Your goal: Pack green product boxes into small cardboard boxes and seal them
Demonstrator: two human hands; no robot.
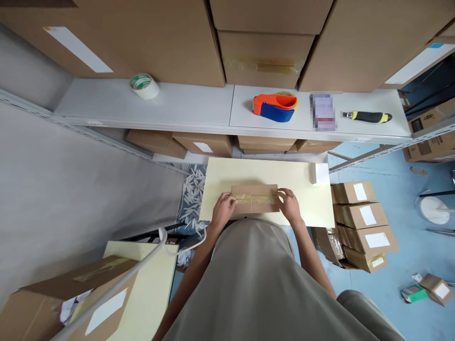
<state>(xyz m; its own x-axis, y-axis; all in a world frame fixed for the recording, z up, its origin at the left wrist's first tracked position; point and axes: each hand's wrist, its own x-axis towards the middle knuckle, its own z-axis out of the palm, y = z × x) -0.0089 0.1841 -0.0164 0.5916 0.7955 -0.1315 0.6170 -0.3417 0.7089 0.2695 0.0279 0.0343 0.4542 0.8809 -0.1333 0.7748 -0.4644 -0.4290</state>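
Note:
A small flat cardboard box (254, 207) lies on the pale yellow table (227, 170) in front of my body. A strip of yellowish, shiny tape (256, 198) runs lengthwise along its top, and looks wrinkled. At the box's left end, my left hand (224, 208) has bent fingers on the edge, with the thumb near the tape's end. My right hand (288, 204) grips the opposite end with its fingers curled over the corner. What the fingertips press underneath is hidden.
Over the table, a grey shelf (192, 106) carries a tape roll (151, 90), an orange-blue tape dispenser (275, 106) and a utility knife (371, 116). A stack of white labels (322, 174) sits at the table's right. Labelled boxes (364, 215) stand on the floor; a large box (88, 284) is lower left.

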